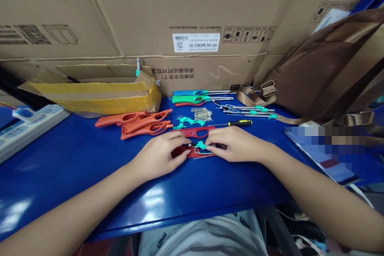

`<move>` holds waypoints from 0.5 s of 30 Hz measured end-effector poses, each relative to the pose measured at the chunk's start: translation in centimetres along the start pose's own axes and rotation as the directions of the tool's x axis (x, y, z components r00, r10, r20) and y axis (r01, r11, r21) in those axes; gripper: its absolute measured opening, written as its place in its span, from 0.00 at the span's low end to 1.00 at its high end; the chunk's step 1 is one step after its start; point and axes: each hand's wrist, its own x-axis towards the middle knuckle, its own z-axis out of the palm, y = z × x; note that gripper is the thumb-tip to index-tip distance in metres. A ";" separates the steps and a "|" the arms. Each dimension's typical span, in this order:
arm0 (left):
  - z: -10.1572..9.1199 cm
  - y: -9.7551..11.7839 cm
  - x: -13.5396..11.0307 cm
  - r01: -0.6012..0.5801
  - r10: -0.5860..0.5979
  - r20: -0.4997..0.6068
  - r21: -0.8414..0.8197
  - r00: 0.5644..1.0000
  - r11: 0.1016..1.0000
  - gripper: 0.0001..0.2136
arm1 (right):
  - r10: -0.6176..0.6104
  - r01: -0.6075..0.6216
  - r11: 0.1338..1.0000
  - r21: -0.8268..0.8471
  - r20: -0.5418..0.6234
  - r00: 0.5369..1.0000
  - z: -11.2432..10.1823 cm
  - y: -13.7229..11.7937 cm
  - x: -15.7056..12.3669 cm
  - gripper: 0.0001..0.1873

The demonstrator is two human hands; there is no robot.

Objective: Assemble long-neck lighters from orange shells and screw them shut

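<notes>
On the blue table, my left hand (163, 153) grips the left part of a red lighter casing half (193, 153) between thumb and fingers. My right hand (238, 145) pinches a small teal trigger (201, 145) over the same casing. A thin white wire loops below the trigger, and a dark piece lies by my left fingertips. Just beyond is another red casing half (195, 132). Past it lie loose teal triggers (188, 121) and a pile of clear small parts (202, 114). My fingers hide both ends of the held casing.
Orange casings (147, 125) lie left, before a yellow-taped box (99, 102). Behind are green (190, 99) and blue (187, 93) lighters, metal tubes with wires (255, 111) and a screwdriver (240, 123). A phone (318, 156) and brown bag (324, 64) are right; a power strip (33, 128) is left.
</notes>
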 end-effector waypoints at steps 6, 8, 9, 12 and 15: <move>0.1 -0.1 0.1 -0.017 0.017 0.019 0.008 1.000 1.000 0.11 | 0.005 -0.006 1.000 0.014 0.029 1.000 -0.3 0.2 -0.2 0.07; 0.2 -0.2 0.1 -0.014 0.013 0.017 0.017 1.000 1.000 0.10 | -0.001 0.000 1.000 0.018 0.045 0.999 -0.4 0.3 -0.3 0.07; 0.2 -0.2 0.1 -0.010 0.010 0.013 0.022 1.000 1.000 0.10 | -0.005 0.004 1.000 0.017 0.051 0.999 -0.5 0.3 -0.3 0.07; 0.2 -0.2 0.1 -0.002 0.002 0.003 0.025 1.000 1.000 0.09 | -0.007 0.006 1.000 0.010 0.065 0.998 -0.6 0.4 -0.3 0.07; 0.3 -0.1 0.1 -0.005 0.005 -0.007 0.011 1.000 1.000 0.09 | 0.005 -0.005 1.000 -0.001 0.080 0.997 -0.6 0.4 -0.3 0.08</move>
